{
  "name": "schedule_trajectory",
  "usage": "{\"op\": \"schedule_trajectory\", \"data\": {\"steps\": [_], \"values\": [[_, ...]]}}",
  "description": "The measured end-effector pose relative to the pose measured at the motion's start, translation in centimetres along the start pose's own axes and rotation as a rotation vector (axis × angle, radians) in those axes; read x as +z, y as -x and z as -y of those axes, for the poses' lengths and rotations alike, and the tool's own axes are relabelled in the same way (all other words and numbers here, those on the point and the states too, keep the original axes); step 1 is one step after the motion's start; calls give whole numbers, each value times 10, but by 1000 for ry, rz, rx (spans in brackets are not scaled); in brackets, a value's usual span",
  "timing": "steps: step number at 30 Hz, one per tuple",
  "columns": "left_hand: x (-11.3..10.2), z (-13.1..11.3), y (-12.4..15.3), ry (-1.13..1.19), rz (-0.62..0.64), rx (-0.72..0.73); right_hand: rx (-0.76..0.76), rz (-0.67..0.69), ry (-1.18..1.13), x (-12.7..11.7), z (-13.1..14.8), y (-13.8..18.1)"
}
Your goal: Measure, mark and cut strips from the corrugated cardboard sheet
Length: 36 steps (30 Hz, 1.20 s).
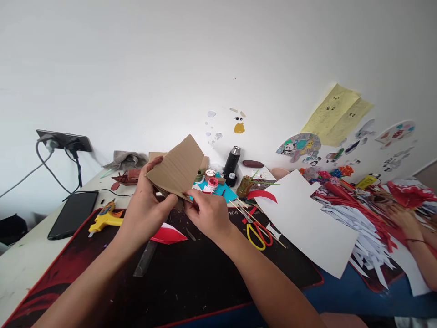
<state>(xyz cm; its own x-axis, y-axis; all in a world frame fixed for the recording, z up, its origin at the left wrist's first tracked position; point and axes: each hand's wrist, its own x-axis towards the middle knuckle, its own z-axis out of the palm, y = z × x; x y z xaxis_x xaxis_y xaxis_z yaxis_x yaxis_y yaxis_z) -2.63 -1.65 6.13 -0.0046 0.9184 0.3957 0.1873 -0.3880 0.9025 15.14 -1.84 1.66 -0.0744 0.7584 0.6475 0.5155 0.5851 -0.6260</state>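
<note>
A brown cardboard piece [179,166] is held up over the black and red desk mat [191,278]. My left hand [145,207] is closed on its left edge, thumb on top. My right hand [208,214] pinches its lower right corner with the fingers pressed together. Under my hands a red and white paper shape [168,234] lies flat on the mat, with a clear ruler [146,257] beside it.
A yellow glue gun [104,220] and a black phone [72,214] lie left. Yellow-handled scissors [257,232], a white sheet [305,223], a black flask [232,161] and small jars sit right. Another person's hand [408,223] rests among red and white paper strips.
</note>
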Motion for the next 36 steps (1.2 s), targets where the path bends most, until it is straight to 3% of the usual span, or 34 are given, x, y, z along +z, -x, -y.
{"op": "schedule_trajectory", "data": {"steps": [8, 15, 23, 27, 33, 36], "values": [[-6, 0, -1, -174, 68, -57, -304, -50, 398, 10, -16, 5], [-3, 6, -2, -47, -31, -45, -270, -12, 376, 9, -16, 5], [-2, 2, 5, -87, -32, -9, -332, 58, 524, 3, -11, 1], [-1, 1, 8, -109, -21, 28, -354, 14, 580, 3, -15, 4], [-8, 2, 6, -75, 30, -44, -509, -55, 604, 4, -19, 4], [-10, 2, 3, -60, 9, -88, -464, -81, 535, 4, -16, 2]]}}
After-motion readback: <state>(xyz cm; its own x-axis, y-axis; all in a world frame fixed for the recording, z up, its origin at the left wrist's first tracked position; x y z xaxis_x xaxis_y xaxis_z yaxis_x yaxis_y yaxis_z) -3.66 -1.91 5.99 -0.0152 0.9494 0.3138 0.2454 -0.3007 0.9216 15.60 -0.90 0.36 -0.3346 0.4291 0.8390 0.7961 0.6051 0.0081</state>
